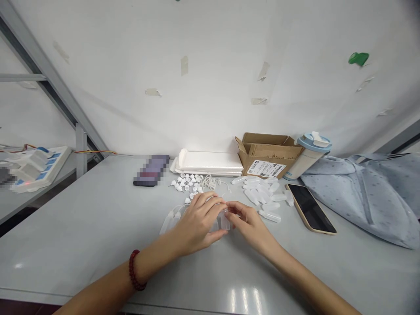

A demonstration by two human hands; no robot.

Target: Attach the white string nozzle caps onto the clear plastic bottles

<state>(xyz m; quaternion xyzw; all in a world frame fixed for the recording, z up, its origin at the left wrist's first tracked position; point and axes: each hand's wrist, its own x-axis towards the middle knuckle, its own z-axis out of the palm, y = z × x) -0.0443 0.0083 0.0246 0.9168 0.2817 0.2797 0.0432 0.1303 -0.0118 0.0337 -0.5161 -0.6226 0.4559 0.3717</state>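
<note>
My left hand [200, 221] and my right hand [249, 223] meet over the middle of the grey table [82, 227]. Both pinch a small clear plastic bottle [225, 219] between their fingertips. The left wrist wears a dark red bead bracelet [135, 271]. Just behind the hands lies a scatter of small white caps [188, 181]. To the right of them is a heap of clear little bottles [260, 192]. A few more bottles [170, 218] lie beside my left hand.
Along the wall stand a stack of white bags [210, 162], an open cardboard box [267, 155] and a blue-lidded cup [308, 155]. A phone [310, 208] lies face up at right, next to blue cloth [367, 192]. A dark phone [151, 170] and a power strip [36, 168] are left.
</note>
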